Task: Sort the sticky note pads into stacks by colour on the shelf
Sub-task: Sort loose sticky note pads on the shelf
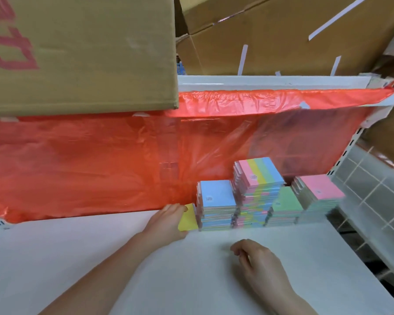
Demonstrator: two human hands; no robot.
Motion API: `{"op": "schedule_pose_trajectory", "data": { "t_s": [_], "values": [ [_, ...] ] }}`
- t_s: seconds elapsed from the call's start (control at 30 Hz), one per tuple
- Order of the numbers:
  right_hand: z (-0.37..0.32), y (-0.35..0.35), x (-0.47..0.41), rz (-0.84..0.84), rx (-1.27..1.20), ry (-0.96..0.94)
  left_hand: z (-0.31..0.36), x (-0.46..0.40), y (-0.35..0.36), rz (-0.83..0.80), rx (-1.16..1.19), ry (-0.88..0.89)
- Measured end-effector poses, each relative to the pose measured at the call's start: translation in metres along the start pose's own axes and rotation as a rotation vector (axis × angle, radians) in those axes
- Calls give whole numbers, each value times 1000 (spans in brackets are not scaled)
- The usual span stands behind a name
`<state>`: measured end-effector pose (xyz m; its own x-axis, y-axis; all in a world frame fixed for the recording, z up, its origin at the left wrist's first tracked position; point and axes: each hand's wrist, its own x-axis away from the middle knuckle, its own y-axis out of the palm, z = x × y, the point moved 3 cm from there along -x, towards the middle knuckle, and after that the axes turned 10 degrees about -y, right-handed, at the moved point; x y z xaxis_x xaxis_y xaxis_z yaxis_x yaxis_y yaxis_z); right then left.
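Right hand (257,264) loosely curled, empty, on white shelf (77,258), left hand (168,221) gripping yellow pad (188,219)

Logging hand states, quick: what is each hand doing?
Left hand: holds the yellow pad.
Right hand: loosely curled, holds nothing.

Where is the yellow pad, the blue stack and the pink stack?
yellow pad (188,218), head view, on its bare top face.
blue stack (217,193), head view, on the top pad's face.
pink stack (321,187), head view, on the top pad's face.
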<state>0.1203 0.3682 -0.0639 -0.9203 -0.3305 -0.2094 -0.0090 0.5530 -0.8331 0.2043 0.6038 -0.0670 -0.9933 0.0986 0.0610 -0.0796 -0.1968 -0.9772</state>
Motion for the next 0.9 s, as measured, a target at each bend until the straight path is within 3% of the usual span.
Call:
{"op": "schedule_pose_trajectory", "data": {
  "t_s": [0.17,0.5,0.67,0.9],
  "values": [
    [-10,15,-1,-14,-22,21,-7,-10,10,-78,10,27],
    [-35,33,1,-23,11,82,-15,-11,15,-69,103,160],
    [-44,37,4,12,121,60,-21,0,12,24,137,240],
    [-51,30,7,-25,202,93,-38,36,-9,173,250,200]
  ]
}}
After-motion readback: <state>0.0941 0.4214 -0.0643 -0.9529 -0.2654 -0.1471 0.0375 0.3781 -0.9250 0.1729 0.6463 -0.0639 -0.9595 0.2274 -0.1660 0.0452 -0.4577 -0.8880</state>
